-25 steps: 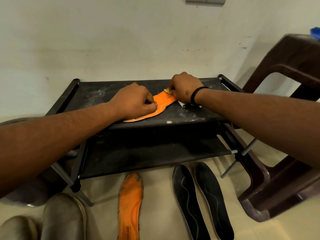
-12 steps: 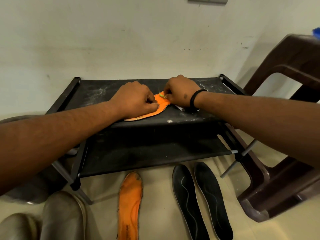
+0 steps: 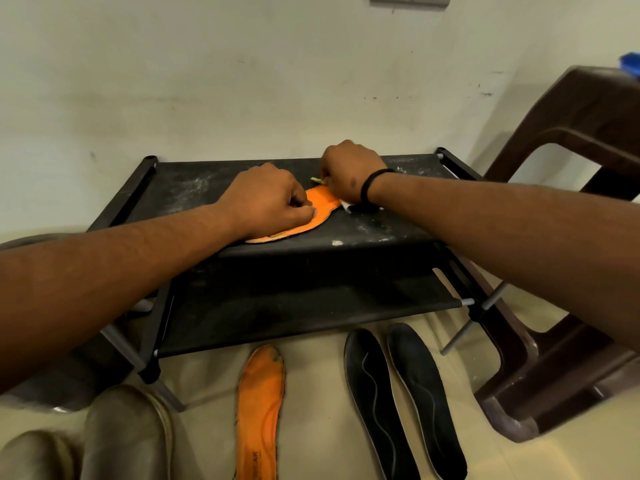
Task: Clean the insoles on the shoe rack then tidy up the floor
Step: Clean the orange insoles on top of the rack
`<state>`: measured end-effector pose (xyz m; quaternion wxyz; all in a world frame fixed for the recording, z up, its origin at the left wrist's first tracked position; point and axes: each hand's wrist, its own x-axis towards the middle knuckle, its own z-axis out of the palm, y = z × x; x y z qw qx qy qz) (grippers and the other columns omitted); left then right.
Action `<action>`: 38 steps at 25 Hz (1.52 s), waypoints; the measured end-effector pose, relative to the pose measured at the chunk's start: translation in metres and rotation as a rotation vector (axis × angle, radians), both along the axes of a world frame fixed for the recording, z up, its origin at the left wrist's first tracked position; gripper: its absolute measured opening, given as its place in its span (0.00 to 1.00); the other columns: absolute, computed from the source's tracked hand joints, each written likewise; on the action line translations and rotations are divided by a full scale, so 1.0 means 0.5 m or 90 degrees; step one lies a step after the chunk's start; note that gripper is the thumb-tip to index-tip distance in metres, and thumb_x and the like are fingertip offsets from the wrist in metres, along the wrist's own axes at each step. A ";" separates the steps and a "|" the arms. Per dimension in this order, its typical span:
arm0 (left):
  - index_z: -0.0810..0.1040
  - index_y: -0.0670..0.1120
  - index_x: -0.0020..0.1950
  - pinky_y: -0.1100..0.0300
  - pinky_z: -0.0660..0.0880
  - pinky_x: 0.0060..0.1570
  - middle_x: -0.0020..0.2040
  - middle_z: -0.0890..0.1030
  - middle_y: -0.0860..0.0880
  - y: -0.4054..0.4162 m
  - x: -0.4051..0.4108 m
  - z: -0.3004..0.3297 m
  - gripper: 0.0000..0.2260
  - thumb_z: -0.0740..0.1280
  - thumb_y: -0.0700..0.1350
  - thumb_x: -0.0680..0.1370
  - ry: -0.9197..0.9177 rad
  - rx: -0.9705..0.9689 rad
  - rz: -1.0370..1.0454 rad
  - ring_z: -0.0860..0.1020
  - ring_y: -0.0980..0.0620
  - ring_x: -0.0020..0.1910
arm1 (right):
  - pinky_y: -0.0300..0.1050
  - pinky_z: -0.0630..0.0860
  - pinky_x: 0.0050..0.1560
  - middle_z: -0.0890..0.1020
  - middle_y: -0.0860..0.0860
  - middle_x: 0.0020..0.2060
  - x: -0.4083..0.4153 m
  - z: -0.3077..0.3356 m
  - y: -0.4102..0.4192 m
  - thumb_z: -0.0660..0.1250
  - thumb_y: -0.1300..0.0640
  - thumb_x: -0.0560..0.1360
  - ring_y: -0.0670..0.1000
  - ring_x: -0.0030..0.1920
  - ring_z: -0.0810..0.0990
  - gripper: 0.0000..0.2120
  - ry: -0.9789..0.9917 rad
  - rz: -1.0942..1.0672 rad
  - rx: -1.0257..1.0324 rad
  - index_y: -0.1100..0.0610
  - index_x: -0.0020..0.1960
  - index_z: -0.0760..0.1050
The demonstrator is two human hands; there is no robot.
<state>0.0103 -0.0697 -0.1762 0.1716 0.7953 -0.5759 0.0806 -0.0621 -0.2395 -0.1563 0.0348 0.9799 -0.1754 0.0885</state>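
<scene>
Orange insole (image 3: 317,216) lies flat on the top shelf of the black shoe rack (image 3: 194,188), near its front edge, toe end pointing away to the right. My left hand (image 3: 266,202) is curled in a loose fist on the heel half, pinning it down. My right hand (image 3: 349,173) is curled over the toe end, pinching something small and yellow-green (image 3: 316,180); most of it is hidden, so I cannot tell what it is. A scrap of white (image 3: 347,206) shows under my right wrist. White dust streaks the shelf fabric.

On the floor below lie a second orange insole (image 3: 260,410) and two black insoles (image 3: 401,400) side by side, apparently waiting their turn. A brown plastic chair (image 3: 561,237) stands to the right.

Risks, as I judge them: scrubbing hard near the front edge could slide the insole off if my left hand loosens, and loosened dirt could fall onto the insoles beneath.
</scene>
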 end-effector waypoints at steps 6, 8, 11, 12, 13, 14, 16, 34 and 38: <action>0.88 0.51 0.49 0.54 0.79 0.41 0.49 0.87 0.54 0.003 -0.002 0.003 0.13 0.67 0.55 0.78 0.006 0.009 -0.006 0.81 0.53 0.41 | 0.50 0.76 0.45 0.81 0.60 0.50 -0.021 0.006 -0.077 0.65 0.58 0.77 0.61 0.46 0.79 0.10 -0.041 -0.105 -0.008 0.58 0.55 0.80; 0.88 0.51 0.49 0.51 0.80 0.43 0.49 0.87 0.54 0.003 -0.003 0.003 0.13 0.67 0.55 0.78 0.003 0.005 -0.010 0.82 0.53 0.42 | 0.49 0.77 0.44 0.82 0.59 0.49 -0.032 -0.002 -0.081 0.64 0.58 0.77 0.60 0.45 0.80 0.10 -0.041 -0.091 0.009 0.58 0.54 0.82; 0.88 0.51 0.48 0.51 0.81 0.44 0.48 0.87 0.54 0.003 -0.002 0.003 0.13 0.66 0.55 0.77 0.004 0.002 -0.008 0.82 0.52 0.43 | 0.51 0.79 0.49 0.85 0.57 0.48 -0.058 -0.004 -0.072 0.65 0.59 0.75 0.57 0.46 0.82 0.10 -0.056 -0.035 0.073 0.57 0.51 0.84; 0.88 0.51 0.47 0.51 0.81 0.43 0.47 0.87 0.54 0.002 0.000 0.001 0.14 0.66 0.56 0.77 0.005 0.004 -0.005 0.82 0.52 0.43 | 0.50 0.79 0.52 0.85 0.56 0.48 -0.070 -0.005 -0.059 0.66 0.59 0.75 0.56 0.47 0.82 0.10 -0.053 0.006 0.083 0.58 0.52 0.84; 0.88 0.52 0.47 0.51 0.81 0.43 0.46 0.87 0.54 0.002 0.001 0.001 0.15 0.65 0.57 0.76 0.005 0.008 -0.002 0.82 0.52 0.43 | 0.49 0.79 0.54 0.86 0.55 0.49 -0.081 -0.006 -0.042 0.67 0.59 0.75 0.55 0.48 0.82 0.10 -0.042 0.052 0.091 0.58 0.52 0.84; 0.88 0.52 0.46 0.52 0.80 0.42 0.46 0.87 0.54 0.002 0.000 0.001 0.16 0.64 0.58 0.75 0.003 0.010 0.001 0.82 0.53 0.43 | 0.48 0.78 0.54 0.86 0.54 0.49 -0.089 -0.009 -0.026 0.67 0.59 0.75 0.54 0.49 0.83 0.09 -0.027 0.098 0.096 0.58 0.52 0.84; 0.88 0.52 0.46 0.53 0.79 0.41 0.45 0.87 0.53 0.001 -0.004 0.004 0.17 0.63 0.59 0.75 -0.003 0.010 0.006 0.81 0.53 0.41 | 0.49 0.79 0.54 0.86 0.53 0.48 -0.093 -0.012 -0.015 0.67 0.57 0.75 0.53 0.48 0.82 0.09 -0.002 0.140 0.084 0.57 0.51 0.84; 0.88 0.52 0.48 0.55 0.79 0.41 0.47 0.87 0.55 0.003 -0.006 0.005 0.14 0.66 0.57 0.76 0.029 0.008 -0.003 0.82 0.53 0.42 | 0.52 0.79 0.54 0.86 0.53 0.48 -0.106 -0.001 -0.018 0.67 0.56 0.76 0.54 0.48 0.82 0.09 0.015 0.110 0.076 0.56 0.52 0.84; 0.88 0.55 0.46 0.61 0.69 0.32 0.35 0.84 0.53 0.008 -0.009 0.006 0.17 0.61 0.57 0.68 0.044 -0.005 0.009 0.78 0.52 0.33 | 0.43 0.75 0.52 0.86 0.50 0.46 -0.106 -0.006 0.053 0.66 0.60 0.74 0.50 0.46 0.82 0.09 0.003 0.217 0.107 0.55 0.50 0.84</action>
